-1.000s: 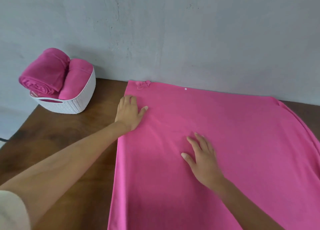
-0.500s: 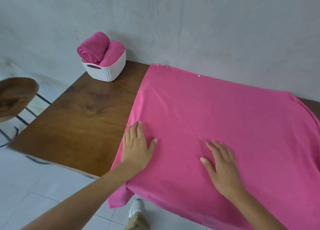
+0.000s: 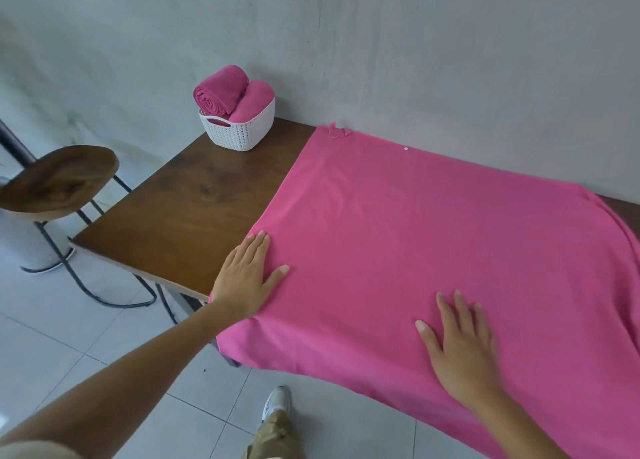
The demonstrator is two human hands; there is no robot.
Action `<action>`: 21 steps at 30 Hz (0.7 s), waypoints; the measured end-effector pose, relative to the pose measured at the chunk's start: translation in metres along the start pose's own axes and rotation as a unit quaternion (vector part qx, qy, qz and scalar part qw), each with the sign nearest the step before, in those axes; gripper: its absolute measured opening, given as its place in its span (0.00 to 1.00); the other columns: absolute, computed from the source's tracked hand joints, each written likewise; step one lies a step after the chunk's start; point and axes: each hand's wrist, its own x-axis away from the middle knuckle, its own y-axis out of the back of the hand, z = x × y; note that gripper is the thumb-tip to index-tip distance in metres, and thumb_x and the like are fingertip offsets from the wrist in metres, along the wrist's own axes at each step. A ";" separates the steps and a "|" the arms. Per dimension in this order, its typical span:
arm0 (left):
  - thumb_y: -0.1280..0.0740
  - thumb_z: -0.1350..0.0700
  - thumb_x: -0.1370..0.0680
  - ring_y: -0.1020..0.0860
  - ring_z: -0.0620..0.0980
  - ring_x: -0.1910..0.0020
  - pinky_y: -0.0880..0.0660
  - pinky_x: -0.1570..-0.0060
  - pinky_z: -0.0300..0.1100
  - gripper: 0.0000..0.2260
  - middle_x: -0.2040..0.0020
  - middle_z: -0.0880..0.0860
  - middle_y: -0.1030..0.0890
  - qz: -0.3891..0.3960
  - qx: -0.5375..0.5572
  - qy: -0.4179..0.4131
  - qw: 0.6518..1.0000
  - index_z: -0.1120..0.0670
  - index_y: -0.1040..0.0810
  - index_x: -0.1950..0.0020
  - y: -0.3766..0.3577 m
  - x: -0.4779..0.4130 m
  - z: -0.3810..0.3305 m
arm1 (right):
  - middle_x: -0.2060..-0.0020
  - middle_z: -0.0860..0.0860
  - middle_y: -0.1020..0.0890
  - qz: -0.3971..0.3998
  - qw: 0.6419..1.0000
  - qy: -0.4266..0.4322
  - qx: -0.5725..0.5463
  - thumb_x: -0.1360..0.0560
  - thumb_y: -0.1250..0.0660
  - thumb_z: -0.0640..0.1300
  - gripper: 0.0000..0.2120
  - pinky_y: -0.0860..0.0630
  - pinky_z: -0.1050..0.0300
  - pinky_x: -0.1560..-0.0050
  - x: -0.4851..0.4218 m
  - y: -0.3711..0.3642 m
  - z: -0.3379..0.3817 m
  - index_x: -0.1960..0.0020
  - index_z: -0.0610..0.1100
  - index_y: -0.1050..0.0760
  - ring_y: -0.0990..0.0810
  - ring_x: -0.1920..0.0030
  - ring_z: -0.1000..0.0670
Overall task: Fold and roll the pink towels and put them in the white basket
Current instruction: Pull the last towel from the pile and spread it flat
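Towel (image 3: 433, 244): pink, spread flat over the counter (image 3: 180, 216), filling centre and right of frame; near edge hangs over the front.
Left hand (image 3: 246, 278): flat, fingers straight, pressing the towel's left edge at lower centre.
Right hand (image 3: 460, 344): flat, fingers spread, pressing the towel at lower right.
Basket (image 3: 239, 129): white, on the counter's far corner, upper centre-left, by the wall; holds two rolled towels (image 3: 221, 91).
Stool (image 3: 59, 178): wooden seat, left of frame.
Shoe (image 3: 277, 401): white, on the tiled floor, bottom centre.
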 end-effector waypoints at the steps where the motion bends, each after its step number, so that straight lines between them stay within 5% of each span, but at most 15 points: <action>1: 0.59 0.27 0.23 0.51 0.48 0.18 0.54 0.20 0.46 0.43 0.17 0.50 0.48 0.004 -0.012 -0.007 1.000 0.54 0.49 0.16 0.002 -0.001 0.003 | 0.18 0.52 0.56 0.000 1.000 -0.002 0.000 0.25 0.63 0.70 0.39 0.56 0.42 0.20 0.001 0.000 0.003 0.18 0.55 0.56 0.60 0.19 0.42; 7: 0.63 0.26 0.24 0.55 0.47 0.18 0.57 0.20 0.46 0.44 0.16 0.49 0.52 0.035 -0.048 -0.040 0.997 0.52 0.53 0.16 0.010 -0.004 0.015 | 0.18 0.51 0.58 -0.007 1.000 -0.005 0.013 0.25 0.68 0.70 0.40 0.58 0.43 0.20 0.002 -0.003 0.012 0.17 0.54 0.59 0.61 0.19 0.42; 12: 0.57 0.28 0.23 0.44 0.55 0.20 0.49 0.20 0.54 0.42 0.19 0.54 0.40 -0.001 -0.029 -0.032 0.999 0.54 0.40 0.19 0.014 0.000 -0.004 | 0.19 0.48 0.45 -0.045 0.999 0.010 -0.020 0.25 0.69 0.72 0.43 0.51 0.43 0.21 0.005 -0.001 0.004 0.18 0.51 0.45 0.50 0.19 0.42; 21: 0.48 0.35 0.21 0.29 0.56 0.31 0.35 0.30 0.54 0.30 0.31 0.52 0.25 0.003 0.032 -0.161 0.986 0.51 0.26 0.28 -0.005 -0.001 -0.112 | 0.25 0.48 0.31 -0.077 0.996 -0.012 -0.045 0.23 0.65 0.72 0.44 0.38 0.44 0.25 0.034 0.006 -0.052 0.25 0.47 0.32 0.37 0.25 0.44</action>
